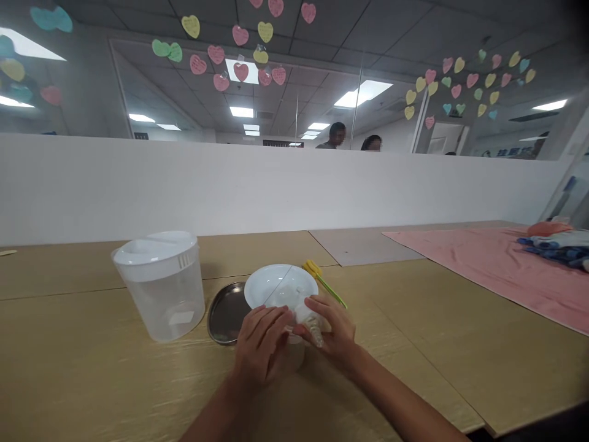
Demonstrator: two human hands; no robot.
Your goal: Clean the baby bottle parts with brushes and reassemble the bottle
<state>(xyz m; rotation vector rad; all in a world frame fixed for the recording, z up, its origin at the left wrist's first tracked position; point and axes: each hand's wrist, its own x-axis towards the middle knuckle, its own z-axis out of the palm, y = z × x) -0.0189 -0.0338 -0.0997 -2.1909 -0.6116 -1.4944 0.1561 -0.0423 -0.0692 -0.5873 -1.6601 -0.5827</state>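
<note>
Left hand point(261, 337): extended from the near edge of the surface point(92, 368), palm down, fingers close together and curved, pointing toward the far edge; whether it grips anything cannot be told.
Right hand point(338, 325): forearm slanting inward from the near edge; thumb and fingers pinch one small white object with a clear ridged tip point(304, 316).
Pinched object: white, rounded body; transparent tip tapering toward the near edge; held in front of the bowl, its material unclear.
Vessels: one translucent vessel point(295, 354), mostly hidden beneath the hands; one round white bowl point(255, 285); one translucent plastic bucket with a white lid point(168, 301), left of the others.
Tray: one shallow, dark grey metal tray with rounded corners point(225, 316), between bucket and bowl.
Tool: one slender yellow-and-green tool point(327, 287), just beside the bowl, yellow end toward the far edge.
Cloth: one pink sheet point(483, 264), across the surface's far right corner.
</note>
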